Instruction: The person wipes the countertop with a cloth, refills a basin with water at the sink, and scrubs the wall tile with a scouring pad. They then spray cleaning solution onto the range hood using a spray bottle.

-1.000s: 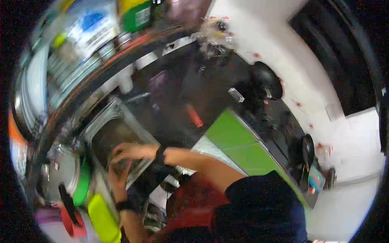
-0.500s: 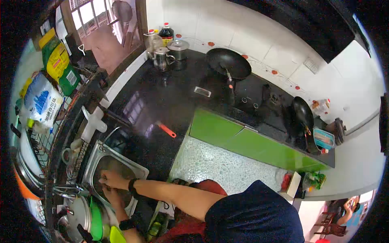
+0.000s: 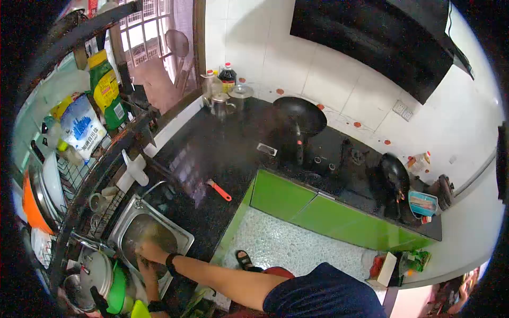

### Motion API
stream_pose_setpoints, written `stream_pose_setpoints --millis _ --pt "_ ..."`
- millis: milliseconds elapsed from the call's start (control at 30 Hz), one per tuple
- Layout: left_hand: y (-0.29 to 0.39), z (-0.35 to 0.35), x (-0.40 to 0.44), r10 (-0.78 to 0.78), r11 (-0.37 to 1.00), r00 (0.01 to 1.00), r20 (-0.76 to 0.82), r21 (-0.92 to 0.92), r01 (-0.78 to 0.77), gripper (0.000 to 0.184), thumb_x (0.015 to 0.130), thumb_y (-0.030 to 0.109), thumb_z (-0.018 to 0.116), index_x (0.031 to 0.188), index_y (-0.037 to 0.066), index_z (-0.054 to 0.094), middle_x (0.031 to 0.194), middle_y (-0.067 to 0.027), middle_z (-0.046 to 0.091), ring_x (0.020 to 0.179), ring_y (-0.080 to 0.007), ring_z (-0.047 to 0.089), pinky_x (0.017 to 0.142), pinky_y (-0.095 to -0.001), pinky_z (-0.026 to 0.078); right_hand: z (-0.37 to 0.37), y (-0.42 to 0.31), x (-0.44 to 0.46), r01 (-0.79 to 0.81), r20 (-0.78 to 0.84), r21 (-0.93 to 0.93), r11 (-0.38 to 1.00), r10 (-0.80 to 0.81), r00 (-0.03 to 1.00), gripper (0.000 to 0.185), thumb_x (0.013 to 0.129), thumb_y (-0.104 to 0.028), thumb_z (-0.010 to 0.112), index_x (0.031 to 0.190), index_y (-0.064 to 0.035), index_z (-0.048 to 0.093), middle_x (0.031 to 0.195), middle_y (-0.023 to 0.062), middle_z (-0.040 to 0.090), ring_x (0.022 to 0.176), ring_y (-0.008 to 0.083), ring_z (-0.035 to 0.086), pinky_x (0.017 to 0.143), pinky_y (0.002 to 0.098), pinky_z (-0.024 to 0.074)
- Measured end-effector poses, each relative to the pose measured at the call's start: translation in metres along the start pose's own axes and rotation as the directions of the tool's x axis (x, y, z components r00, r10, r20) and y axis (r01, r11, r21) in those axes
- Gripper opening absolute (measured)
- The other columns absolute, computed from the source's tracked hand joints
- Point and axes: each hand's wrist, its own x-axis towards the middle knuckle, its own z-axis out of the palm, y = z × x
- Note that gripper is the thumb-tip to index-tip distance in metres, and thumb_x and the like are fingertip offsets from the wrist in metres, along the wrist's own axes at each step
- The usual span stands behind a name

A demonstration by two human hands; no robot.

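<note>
Both my hands are down in the metal sink (image 3: 185, 239) at the lower left. My right hand (image 3: 152, 251) reaches over the basin with a dark band on its wrist, and its fingers are smeared by motion. A brownish blur lies just past the fingertips; I cannot make out what it is. Close beside it, my left hand (image 3: 145, 269) comes in from below, its fingers partly hidden by the right hand and blurred. The faucet (image 3: 93, 243) stands at the sink's left edge.
A red-handled tool (image 3: 220, 191) lies on the black counter (image 3: 212, 153). Left of the sink are a lidded pot (image 3: 95, 270), a green bowl-like item (image 3: 116, 289) and a rack with bags. A wok (image 3: 302, 114) and smaller pan (image 3: 393, 172) stand farther along the counter.
The camera view has shifted, showing more of the range hood and a sandalled foot. Both hands stay in the sink; the right hand's fingers are more blurred now.
</note>
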Motion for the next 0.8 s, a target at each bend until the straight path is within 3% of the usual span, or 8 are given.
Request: stream_pose_setpoints --millis 133,233,267,500,600,633,733,800 --pt "0.091 -0.006 -0.029 -0.351 0.887 0.926 0.140 -0.268 0.377 0.041 0.087 0.013 0.055 0.124 0.000 0.041 0.111 -0.0116 0.051 0.084 -0.0184 0.056 0.067 -0.0281 0.046 -0.055 -0.067 -0.052 -0.454 0.239 0.395 0.798 0.388 0.890 0.036 0.081 -0.031 0.061 0.100 -0.0006 0.058 0.088 0.0145 0.061 0.083 0.0237 0.060 0.067 0.0355 0.0475" --pt "0.064 0.022 -0.023 -0.202 0.740 0.943 0.263 -0.590 0.323 0.044 0.082 0.012 0.060 0.122 0.001 0.044 0.107 -0.0084 0.053 0.085 -0.0171 0.057 0.070 -0.0274 0.046 -0.028 0.017 -0.033 -0.263 0.401 0.476 0.839 0.059 0.914 0.046 0.078 -0.030 0.067 0.112 -0.0027 0.053 0.094 0.0093 0.061 0.087 0.0157 0.057 0.072 0.0313 0.0464" --pt "0.112 0.027 -0.032 -0.203 0.785 0.937 0.286 -0.524 0.330 0.043 0.082 0.011 0.061 0.121 0.001 0.045 0.109 -0.0084 0.053 0.089 -0.0173 0.056 0.073 -0.0277 0.045 -0.017 0.061 -0.024 0.253 0.053 0.326 0.911 -0.285 0.957 0.040 0.073 -0.023 0.071 0.105 -0.0032 0.057 0.092 0.0072 0.061 0.082 0.0147 0.055 0.072 0.0308 0.0456" --pt "0.305 0.114 -0.052 -0.097 0.582 0.785 0.612 -0.604 0.544 0.049 0.084 0.018 0.061 0.126 -0.001 0.044 0.125 -0.0143 0.047 0.111 -0.0277 0.050 0.085 -0.0423 0.047 -0.318 -0.025 -0.085 0.310 0.171 -0.028 0.950 -0.301 0.938 0.025 0.070 -0.007 0.067 0.095 -0.0046 0.062 0.093 0.0065 0.064 0.089 0.0161 0.060 0.077 0.0314 0.0465" --pt "0.353 0.179 -0.057 0.013 0.594 0.709 0.706 -0.576 0.562 0.050 0.085 0.022 0.061 0.126 -0.002 0.044 0.124 -0.0152 0.047 0.108 -0.0303 0.052 0.083 -0.0436 0.049 -0.486 -0.049 -0.152 0.147 -0.039 -0.030 0.989 -0.148 0.988 0.029 0.072 -0.006 0.063 0.101 -0.0053 0.063 0.102 0.0057 0.065 0.093 0.0158 0.060 0.084 0.0301 0.0459" --pt "0.364 0.201 -0.062 0.071 0.611 0.632 0.772 -0.534 0.584 0.049 0.086 0.023 0.060 0.124 -0.003 0.045 0.123 -0.0152 0.048 0.106 -0.0307 0.054 0.081 -0.0425 0.050 -0.548 -0.076 -0.186 0.135 -0.110 -0.312 0.940 -0.177 0.978 0.030 0.072 -0.006 0.064 0.102 -0.0052 0.063 0.101 0.0055 0.065 0.093 0.0143 0.060 0.083 0.0293 0.0462" --pt "0.378 0.271 -0.072 -0.006 0.728 0.581 0.814 -0.394 0.561 0.043 0.088 0.023 0.057 0.121 -0.003 0.047 0.117 -0.0130 0.053 0.102 -0.0280 0.056 0.081 -0.0393 0.050 -0.714 -0.082 -0.281 -0.100 -0.464 -0.482 0.871 -0.157 0.872 0.024 0.081 -0.006 0.057 0.104 -0.0051 0.064 0.098 0.0041 0.065 0.080 0.0136 0.061 0.070 0.0256 0.0483" --pt "0.380 0.303 -0.076 -0.034 0.740 0.529 0.848 -0.335 0.583 0.040 0.089 0.024 0.056 0.118 -0.002 0.049 0.113 -0.0113 0.056 0.098 -0.0262 0.058 0.081 -0.0383 0.050 -0.866 0.056 -0.340 -0.150 -0.828 -0.271 0.951 -0.151 0.540 0.019 0.079 -0.004 0.056 0.095 -0.0040 0.067 0.092 0.0116 0.066 0.075 0.0169 0.062 0.065 0.0293 0.0489"
